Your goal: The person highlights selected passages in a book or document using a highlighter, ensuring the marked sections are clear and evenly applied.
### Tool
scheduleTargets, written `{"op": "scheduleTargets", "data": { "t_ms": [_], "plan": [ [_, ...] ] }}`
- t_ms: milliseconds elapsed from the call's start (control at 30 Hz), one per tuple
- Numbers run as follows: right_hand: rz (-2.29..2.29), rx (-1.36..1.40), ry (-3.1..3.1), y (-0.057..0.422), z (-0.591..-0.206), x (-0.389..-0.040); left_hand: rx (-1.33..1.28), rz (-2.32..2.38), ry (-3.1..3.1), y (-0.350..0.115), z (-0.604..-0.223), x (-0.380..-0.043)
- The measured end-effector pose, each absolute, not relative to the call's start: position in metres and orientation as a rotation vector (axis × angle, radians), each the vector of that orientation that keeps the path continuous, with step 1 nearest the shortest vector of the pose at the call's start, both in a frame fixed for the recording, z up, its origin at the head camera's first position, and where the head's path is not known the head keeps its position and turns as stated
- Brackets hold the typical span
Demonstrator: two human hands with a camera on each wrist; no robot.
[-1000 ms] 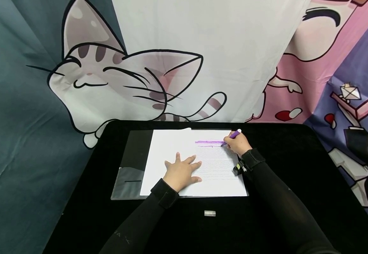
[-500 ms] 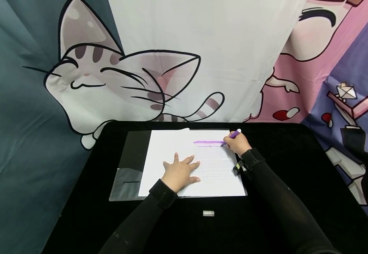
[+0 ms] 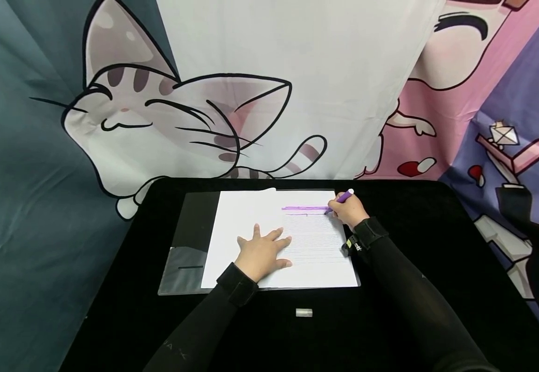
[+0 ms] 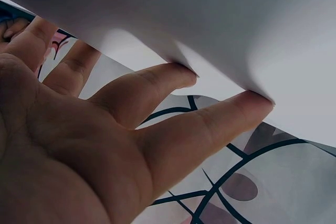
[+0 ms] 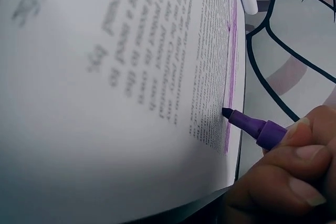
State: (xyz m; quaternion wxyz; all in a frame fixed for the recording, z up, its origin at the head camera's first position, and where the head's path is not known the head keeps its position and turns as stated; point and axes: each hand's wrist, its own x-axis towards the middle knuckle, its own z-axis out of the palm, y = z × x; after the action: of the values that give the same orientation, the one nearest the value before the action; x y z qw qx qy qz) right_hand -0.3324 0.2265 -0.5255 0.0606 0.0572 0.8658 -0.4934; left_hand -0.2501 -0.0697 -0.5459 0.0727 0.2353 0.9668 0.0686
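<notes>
My right hand [image 3: 349, 209] pinches a purple highlighter [image 3: 344, 196] near the right edge of the printed page [image 3: 316, 274]. In the right wrist view, the highlighter's dark tip [image 5: 227, 112] meets the page at the end of a text line, just beside purple strokes [image 5: 232, 51]. Spread flat, my left hand [image 3: 260, 256] rests on the white sheet [image 3: 236, 217] at the left, its thumb reaching the printed page. From the left wrist, the fingers of that hand [image 4: 194, 140] appear straight and apart against the paper.
Beneath the sheets lies a dark folder [image 3: 197, 217] with a clear pocket at its lower left. A small whitish cylinder [image 3: 304, 312] lies on the black table [image 3: 269, 343] in front. A cat-printed cloth [image 3: 250, 41] hangs behind the table.
The head view has shifted slightly, so the folder, paper and left hand appear a little further left. The right hand and highlighter stay nearly still beside the purple strokes.
</notes>
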Motion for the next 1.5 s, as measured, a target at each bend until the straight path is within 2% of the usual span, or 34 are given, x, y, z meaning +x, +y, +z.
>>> {"op": "scheduleTargets", "data": {
  "t_ms": [367, 767, 1167, 1500],
  "plan": [
    [-1.514, 0.203, 2.588, 0.23, -0.524, -0.331, 0.7, 0.221, 2.912, -0.072, -0.555, -0.253],
    [-1.588, 0.209, 2.53, 0.235, -0.522, -0.328, 0.676, 0.228, 2.885, -0.07, -0.543, -0.248],
    [-1.612, 0.216, 2.519, 0.238, -0.518, -0.327, 0.717, 0.225, 2.92, -0.071, -0.559, -0.256],
    [-1.605, 0.225, 2.517, 0.241, -0.521, -0.329, 0.7, 0.189, 2.901, -0.07, -0.542, -0.249]
  ]
}}
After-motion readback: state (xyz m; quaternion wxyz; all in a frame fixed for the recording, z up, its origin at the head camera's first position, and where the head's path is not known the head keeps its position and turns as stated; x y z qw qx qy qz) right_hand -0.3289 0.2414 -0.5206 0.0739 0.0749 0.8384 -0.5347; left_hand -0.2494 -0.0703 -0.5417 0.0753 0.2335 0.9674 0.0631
